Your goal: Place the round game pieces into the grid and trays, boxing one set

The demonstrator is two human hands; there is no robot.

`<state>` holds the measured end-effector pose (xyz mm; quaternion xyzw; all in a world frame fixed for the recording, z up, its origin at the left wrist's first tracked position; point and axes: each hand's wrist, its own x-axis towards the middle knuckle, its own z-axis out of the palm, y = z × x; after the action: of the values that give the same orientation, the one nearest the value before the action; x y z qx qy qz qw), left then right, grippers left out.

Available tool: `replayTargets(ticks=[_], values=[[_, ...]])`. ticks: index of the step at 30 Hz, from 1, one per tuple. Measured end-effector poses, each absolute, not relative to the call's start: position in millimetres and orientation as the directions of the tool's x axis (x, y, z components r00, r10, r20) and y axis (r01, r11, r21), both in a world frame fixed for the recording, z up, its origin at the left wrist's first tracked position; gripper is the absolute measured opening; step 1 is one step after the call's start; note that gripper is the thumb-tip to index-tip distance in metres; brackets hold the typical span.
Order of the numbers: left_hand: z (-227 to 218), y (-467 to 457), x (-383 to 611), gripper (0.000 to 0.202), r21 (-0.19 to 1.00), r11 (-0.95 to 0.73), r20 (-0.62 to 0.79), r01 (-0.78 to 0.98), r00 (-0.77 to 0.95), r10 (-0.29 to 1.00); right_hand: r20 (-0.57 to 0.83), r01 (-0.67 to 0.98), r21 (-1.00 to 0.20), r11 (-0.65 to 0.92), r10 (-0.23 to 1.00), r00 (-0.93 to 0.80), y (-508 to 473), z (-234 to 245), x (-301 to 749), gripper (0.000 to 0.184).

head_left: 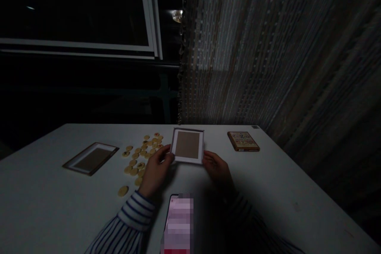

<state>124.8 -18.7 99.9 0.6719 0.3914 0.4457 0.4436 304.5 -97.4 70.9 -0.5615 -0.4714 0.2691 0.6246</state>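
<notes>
Gripped between the left hand and right hand, the shallow open box is judged light, stiff but crushable, best held by opposite sides.

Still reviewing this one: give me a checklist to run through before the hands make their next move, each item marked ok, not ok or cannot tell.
1. Left hand on the shallow box: ok, it holds the left edge.
2. Right hand on the box: ok, its fingers are at the right edge.
3. Box's open side toward the camera: ok, its brown floor shows.
4. Round pieces gathered tightly: not ok, they lie scattered, with one piece apart, nearer the person.
5. Markings on every piece readable: cannot tell, the picture is dim.
6. Phone screen readable: not ok, it is pixelated.
</notes>
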Motion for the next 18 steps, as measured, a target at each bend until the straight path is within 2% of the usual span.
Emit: replayTargets(ticks=[6, 11, 15, 18], values=[[94.4, -11.3, 140.3, 0.039, 0.954, -0.285, 0.25, 0.089, 0.286, 0.925, 0.284, 0.211, -0.956, 0.205, 0.831, 0.479, -95.5, 69.1, 311.4, 0.035], [81.8, -13.3, 145.9, 0.049, 0.985, -0.171, 0.159, 0.015, 0.297, 0.941, 0.292, 0.232, -0.951, 0.204, 0.838, 0.461, -95.5, 68.1, 316.3, 0.032], [83.9, -20.3, 145.5, 0.051, 0.992, -0.114, 0.091, 0.049, 0.341, 0.936, 0.301, 0.283, -0.941, 0.186, 0.841, 0.449, -96.7, 68.8, 321.1, 0.033], [87.5, -23.9, 146.3, 0.051, 0.986, -0.136, 0.096, 0.099, 0.338, 0.936, 0.304, 0.291, -0.94, 0.181, 0.832, 0.464, -97.6, 70.3, 323.5, 0.032]])
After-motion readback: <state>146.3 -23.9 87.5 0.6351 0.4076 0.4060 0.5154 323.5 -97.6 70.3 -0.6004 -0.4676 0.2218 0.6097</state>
